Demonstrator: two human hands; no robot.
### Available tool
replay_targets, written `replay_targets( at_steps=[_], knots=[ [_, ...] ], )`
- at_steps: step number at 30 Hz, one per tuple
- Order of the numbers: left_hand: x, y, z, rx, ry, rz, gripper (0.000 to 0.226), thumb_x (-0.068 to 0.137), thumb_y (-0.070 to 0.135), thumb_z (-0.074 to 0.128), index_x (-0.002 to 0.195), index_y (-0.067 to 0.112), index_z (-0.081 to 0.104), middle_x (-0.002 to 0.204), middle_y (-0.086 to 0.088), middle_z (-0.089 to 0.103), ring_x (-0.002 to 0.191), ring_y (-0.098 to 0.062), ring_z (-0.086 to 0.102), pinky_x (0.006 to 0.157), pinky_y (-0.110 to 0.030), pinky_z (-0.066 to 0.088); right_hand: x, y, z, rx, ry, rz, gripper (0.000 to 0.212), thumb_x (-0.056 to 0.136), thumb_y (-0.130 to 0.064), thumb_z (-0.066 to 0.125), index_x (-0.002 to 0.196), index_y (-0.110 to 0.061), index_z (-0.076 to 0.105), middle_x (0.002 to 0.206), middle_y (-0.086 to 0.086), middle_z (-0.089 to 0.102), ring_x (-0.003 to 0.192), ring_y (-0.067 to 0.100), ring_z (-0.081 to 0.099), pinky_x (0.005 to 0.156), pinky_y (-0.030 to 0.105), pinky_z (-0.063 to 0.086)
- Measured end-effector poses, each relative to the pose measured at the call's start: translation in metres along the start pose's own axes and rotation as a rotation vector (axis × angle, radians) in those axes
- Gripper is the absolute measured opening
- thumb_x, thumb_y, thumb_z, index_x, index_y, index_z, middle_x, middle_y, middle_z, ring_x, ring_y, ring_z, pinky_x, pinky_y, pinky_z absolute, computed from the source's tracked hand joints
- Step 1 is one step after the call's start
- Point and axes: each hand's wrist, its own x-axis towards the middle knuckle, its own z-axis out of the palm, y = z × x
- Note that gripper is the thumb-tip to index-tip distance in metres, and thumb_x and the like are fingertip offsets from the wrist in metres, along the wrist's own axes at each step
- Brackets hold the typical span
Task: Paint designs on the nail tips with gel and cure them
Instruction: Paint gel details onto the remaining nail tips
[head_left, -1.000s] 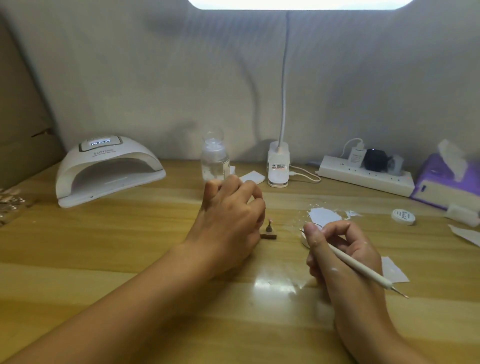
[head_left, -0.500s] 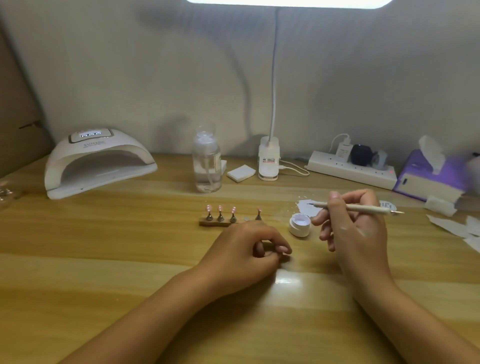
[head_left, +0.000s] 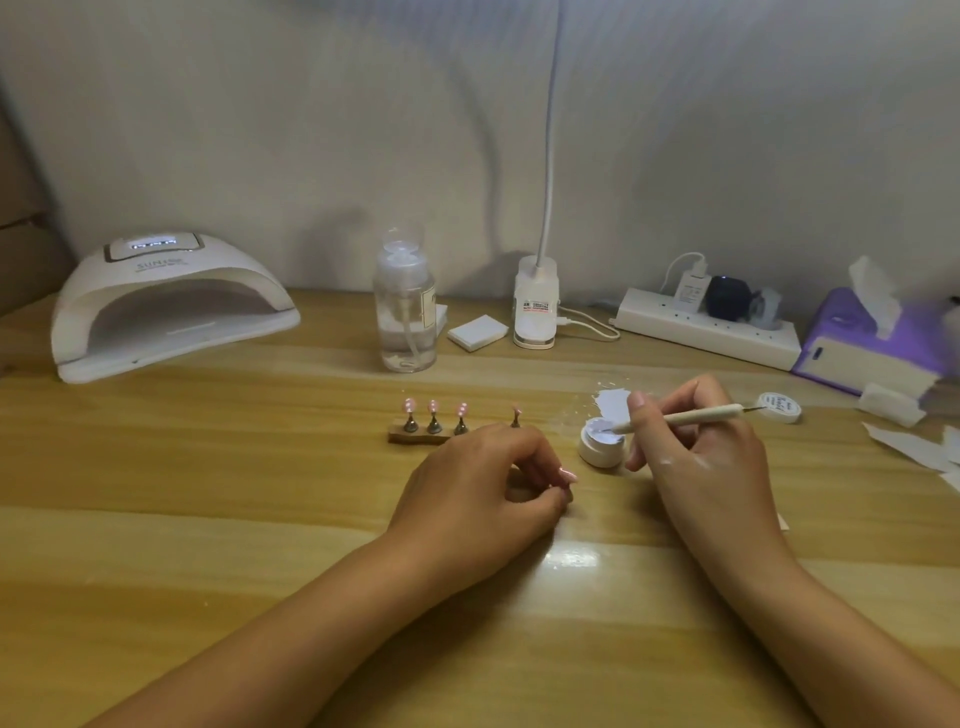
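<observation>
A wooden holder (head_left: 415, 435) in the middle of the table carries several pink nail tips (head_left: 432, 407) on small metal pegs. Just in front of it, my left hand (head_left: 478, 499) rests on the table with curled fingers and pinches one pink nail tip (head_left: 569, 474). My right hand (head_left: 701, 457) holds a white dotting pen (head_left: 696, 414). The pen's front end dips into an open white gel pot (head_left: 597, 451). The pot's lid (head_left: 777, 407) lies to the right. A white curing lamp (head_left: 156, 306) stands at the far left, its display lit.
A clear pump bottle (head_left: 405, 312), white pads (head_left: 478, 332) and a desk lamp base (head_left: 535, 306) stand along the back. Further right are a power strip (head_left: 706, 327) and a purple tissue box (head_left: 857, 348). Paper scraps (head_left: 613, 400) lie behind the pot and at the right edge.
My left hand came off the holder toward me with one nail tip. My right hand swung the pen round and lowered its end into the gel pot.
</observation>
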Motion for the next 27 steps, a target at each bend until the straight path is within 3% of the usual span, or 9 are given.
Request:
replay_targets(
  at_steps=[4, 8, 13, 18, 20, 23, 25, 27],
  knots=[
    [0.005, 0.001, 0.001, -0.044, -0.023, -0.066, 0.018, 0.075, 0.049, 0.075, 0.083, 0.036, 0.068, 0.083, 0.021, 0.067, 0.066, 0.013, 0.056, 0.063, -0.021, 0.045, 0.0, 0.0, 0.0, -0.009, -0.006, -0.005, 0.027, 0.097, -0.03, 0.062, 0.077, -0.015, 0.051, 0.061, -0.008, 0.069, 0.057, 0.003, 0.062, 0.055, 0.015, 0.04],
    [0.003, 0.002, 0.003, 0.015, 0.007, -0.04, 0.01, 0.079, 0.046, 0.072, 0.081, 0.038, 0.067, 0.083, 0.022, 0.063, 0.066, 0.016, 0.05, 0.057, -0.018, 0.031, -0.001, -0.001, 0.0, -0.011, -0.016, -0.01, 0.027, 0.097, -0.031, 0.062, 0.079, -0.014, 0.052, 0.062, -0.008, 0.069, 0.056, 0.005, 0.062, 0.053, 0.015, 0.041],
    [0.005, -0.001, -0.001, -0.027, -0.018, -0.023, 0.007, 0.08, 0.04, 0.072, 0.078, 0.039, 0.065, 0.082, 0.028, 0.063, 0.063, 0.011, 0.05, 0.061, -0.023, 0.035, -0.001, -0.001, 0.0, 0.016, -0.008, -0.018, 0.025, 0.097, -0.03, 0.062, 0.079, -0.016, 0.052, 0.063, -0.008, 0.069, 0.053, 0.003, 0.061, 0.051, 0.012, 0.04],
    [0.007, -0.004, -0.006, -0.067, -0.092, 0.035, 0.011, 0.08, 0.033, 0.075, 0.077, 0.039, 0.066, 0.07, 0.036, 0.058, 0.059, 0.014, 0.052, 0.055, -0.012, 0.03, -0.002, -0.005, -0.002, 0.047, 0.01, -0.016, 0.024, 0.099, -0.029, 0.06, 0.081, -0.014, 0.052, 0.062, -0.002, 0.068, 0.05, 0.002, 0.058, 0.052, 0.017, 0.041],
    [0.006, -0.005, -0.005, -0.068, -0.077, 0.051, 0.008, 0.079, 0.035, 0.074, 0.079, 0.038, 0.067, 0.076, 0.035, 0.059, 0.059, 0.01, 0.052, 0.057, -0.019, 0.033, -0.003, -0.009, -0.003, 0.131, 0.059, 0.001, 0.022, 0.101, -0.03, 0.056, 0.085, -0.015, 0.051, 0.064, 0.003, 0.068, 0.048, 0.005, 0.055, 0.051, 0.025, 0.041],
    [0.006, -0.008, -0.003, -0.089, -0.056, 0.082, 0.005, 0.082, 0.033, 0.074, 0.081, 0.035, 0.07, 0.072, 0.033, 0.059, 0.053, 0.0, 0.048, 0.056, -0.024, 0.032, -0.006, -0.019, -0.006, 0.308, 0.082, 0.032, 0.013, 0.104, -0.028, 0.05, 0.093, -0.021, 0.051, 0.076, 0.004, 0.074, 0.052, 0.014, 0.062, 0.043, 0.023, 0.045],
    [0.006, -0.009, -0.004, -0.1, -0.055, 0.093, 0.006, 0.082, 0.031, 0.075, 0.081, 0.035, 0.071, 0.07, 0.032, 0.059, 0.05, -0.002, 0.046, 0.055, -0.024, 0.032, -0.007, -0.027, -0.007, 0.382, 0.058, 0.071, 0.007, 0.102, -0.025, 0.054, 0.097, -0.02, 0.056, 0.083, 0.003, 0.075, 0.058, 0.014, 0.067, 0.042, 0.022, 0.048],
    [0.006, -0.01, -0.004, -0.094, -0.054, 0.096, 0.006, 0.08, 0.032, 0.076, 0.082, 0.036, 0.071, 0.076, 0.032, 0.061, 0.053, -0.003, 0.048, 0.056, -0.024, 0.035, -0.01, -0.03, -0.005, 0.464, 0.011, 0.152, 0.009, 0.097, -0.021, 0.063, 0.091, -0.016, 0.057, 0.074, 0.002, 0.073, 0.053, 0.011, 0.063, 0.04, 0.021, 0.046]
  ],
)
